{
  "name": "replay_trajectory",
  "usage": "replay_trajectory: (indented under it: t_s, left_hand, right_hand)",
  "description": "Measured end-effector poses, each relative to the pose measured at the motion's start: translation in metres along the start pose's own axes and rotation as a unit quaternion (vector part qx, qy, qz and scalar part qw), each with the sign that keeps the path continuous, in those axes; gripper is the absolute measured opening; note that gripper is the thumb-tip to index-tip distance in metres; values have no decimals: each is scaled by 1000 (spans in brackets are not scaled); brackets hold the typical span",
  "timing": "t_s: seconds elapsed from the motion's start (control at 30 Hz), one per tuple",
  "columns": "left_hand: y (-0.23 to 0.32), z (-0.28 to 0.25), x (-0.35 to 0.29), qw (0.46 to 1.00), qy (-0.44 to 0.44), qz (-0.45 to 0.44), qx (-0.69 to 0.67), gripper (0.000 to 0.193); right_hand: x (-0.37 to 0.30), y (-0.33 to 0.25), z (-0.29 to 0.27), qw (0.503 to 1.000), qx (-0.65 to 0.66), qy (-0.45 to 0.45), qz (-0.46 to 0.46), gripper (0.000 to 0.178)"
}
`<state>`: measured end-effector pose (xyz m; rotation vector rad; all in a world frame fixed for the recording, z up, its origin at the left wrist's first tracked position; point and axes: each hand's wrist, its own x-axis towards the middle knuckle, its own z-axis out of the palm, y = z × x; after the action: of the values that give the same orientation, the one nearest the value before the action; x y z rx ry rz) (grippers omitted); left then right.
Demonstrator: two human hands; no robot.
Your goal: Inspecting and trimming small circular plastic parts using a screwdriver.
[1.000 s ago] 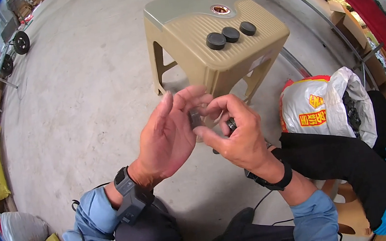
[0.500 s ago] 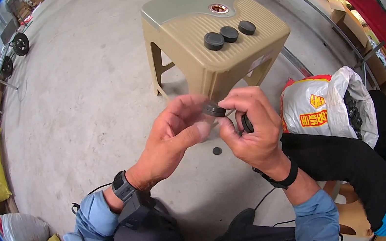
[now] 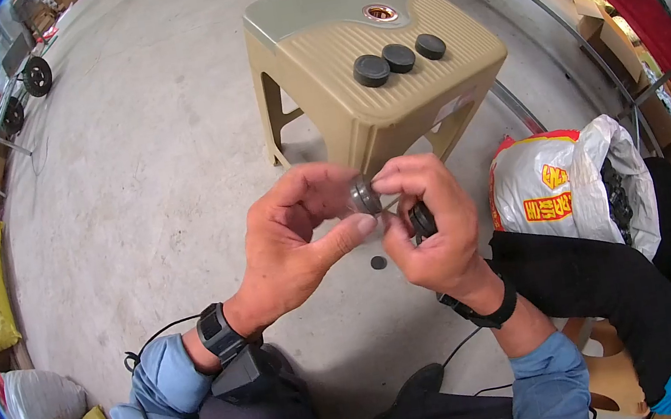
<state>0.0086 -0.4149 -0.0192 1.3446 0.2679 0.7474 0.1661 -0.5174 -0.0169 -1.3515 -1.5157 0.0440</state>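
Three discs [image 3: 398,58]: sitting on the stool [image 3: 300,19], seemingly done with.
Held disc [image 3: 365,196]: hovering in front of the stool, apparently being worked on.
Second disc [image 3: 422,220]: waiting in front of the stool, likely remaining to be done.
Held disc's facing: standing roughly on edge, pointing sideways; blurring too much to tell front from back.
Long axis: lacking one, being round; running its width near upright.
Right grip [image 3: 446,232]: pinching held disc, clasping second disc.
Left grip [image 3: 277,252]: curling beside held disc; not showing whether touching.
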Motion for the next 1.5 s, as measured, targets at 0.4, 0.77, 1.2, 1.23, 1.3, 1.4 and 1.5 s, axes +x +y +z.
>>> replay_trajectory:
  t_s: [0.4, 0.77, 1.2, 1.23, 1.3, 1.4, 1.5]
  left_hand:
    - [9, -9, 6, 933, -61, 202, 290, 45]
    - [14, -10, 3, 997, -30, -73, -24, 37]
    - [18, -12, 1, 985, -65, -157, -3, 27]
    - [18, -12, 1, 986, -64, -153, -1, 27]
    - [18, -11, 1, 988, -59, -140, 7, 27]
    - [17, -12, 0, 992, -45, -111, 26, 28]
    - [16, -9, 0, 995, -40, -82, 40, 28]
  right_hand:
    - [4, -6, -16, 946, 237, -94, 199, 37]
    - [5, -8, -19, 984, 119, -54, 123, 40]
    - [4, -1, -16, 995, 67, -77, -8, 50]
    - [4, -1, -16, 995, 67, -77, -8, 50]
    - [3, -1, -16, 994, 62, -84, -19, 52]
    - [7, -10, -14, 995, 73, -65, 23, 38]
    - [1, 18, -15, 996, -30, -75, -33, 22]
